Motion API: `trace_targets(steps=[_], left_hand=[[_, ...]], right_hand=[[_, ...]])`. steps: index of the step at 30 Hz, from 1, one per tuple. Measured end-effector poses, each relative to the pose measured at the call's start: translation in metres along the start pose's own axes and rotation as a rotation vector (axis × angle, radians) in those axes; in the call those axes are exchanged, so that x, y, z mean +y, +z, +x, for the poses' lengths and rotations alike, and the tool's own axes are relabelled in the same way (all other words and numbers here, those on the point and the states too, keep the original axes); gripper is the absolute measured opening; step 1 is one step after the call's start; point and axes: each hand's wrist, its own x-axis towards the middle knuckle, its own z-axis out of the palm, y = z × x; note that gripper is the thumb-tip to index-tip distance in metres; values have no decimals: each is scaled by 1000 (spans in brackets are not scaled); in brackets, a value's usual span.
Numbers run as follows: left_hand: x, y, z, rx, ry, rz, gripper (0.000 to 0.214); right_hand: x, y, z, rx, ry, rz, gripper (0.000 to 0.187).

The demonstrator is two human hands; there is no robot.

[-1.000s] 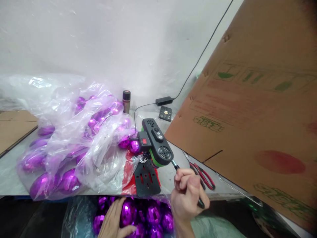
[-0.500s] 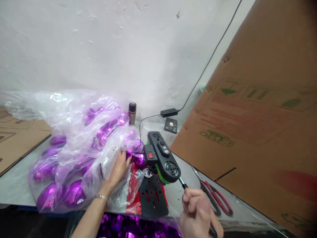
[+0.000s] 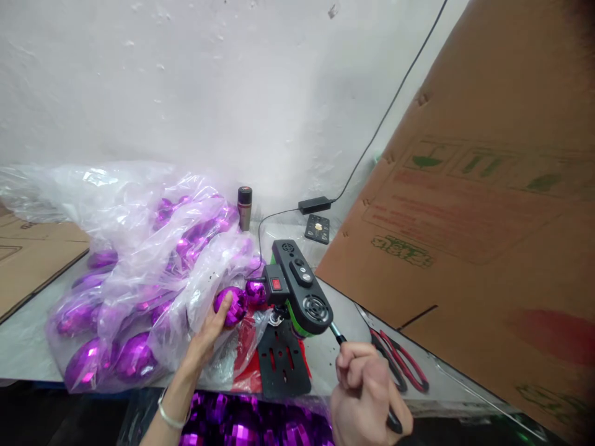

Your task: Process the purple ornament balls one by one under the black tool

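My left hand [image 3: 209, 337] is closed around a shiny purple mirror ball [image 3: 231, 306] at the mouth of a clear plastic bag [image 3: 139, 260]. Several more faceted purple balls [image 3: 136, 357] lie inside that bag. Just right of the held ball, another purple ball [image 3: 255, 291] sits against a black device [image 3: 304, 288] with a red switch, mounted over a slotted black plate [image 3: 283, 362]. In my right hand [image 3: 367, 393], fingers wrapped, is a thin black-handled tool [image 3: 340, 337] with a metal shaft; its tip is hidden behind the device.
Red-handled pliers or shears [image 3: 404, 362] lie right of my right hand. A large cardboard box [image 3: 465, 235] leans along the right side. Toward the wall are a spray can [image 3: 244, 207], a power adapter [image 3: 315, 205] with cable and a small black card [image 3: 318, 228]. More purple balls [image 3: 251, 421] show below the table edge.
My left hand has drawn back toward me from the bag opening, with a purple mirror ball now visible in it. My right hand keeps its grip on the tool beside the device.
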Motion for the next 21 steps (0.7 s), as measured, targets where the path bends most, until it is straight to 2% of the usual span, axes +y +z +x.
trace_targets(steps=[3,5,7,11,15,18,21], left_hand=[[-7,-1,-40,-123,-344,-284,79],[-12,5,-61,-169,-452,-454,77],[-18,13,-76,-143,-413,-470,76],[-30,28,-90,-115,-221,-173,84],[-38,42,-96,-121,6,139,85],[-41,51,-97,-123,140,231,81],[-41,56,-95,-133,188,282,77]], right_hand=[[-8,3,8,-21,26,-26,57],[-14,3,14,-74,61,-59,57],[-19,3,19,-125,94,-95,57],[-23,0,20,-172,115,-130,54],[-22,-3,20,-214,100,-105,52],[-21,-4,20,-227,93,-100,52],[-21,-5,19,-236,92,-76,51]])
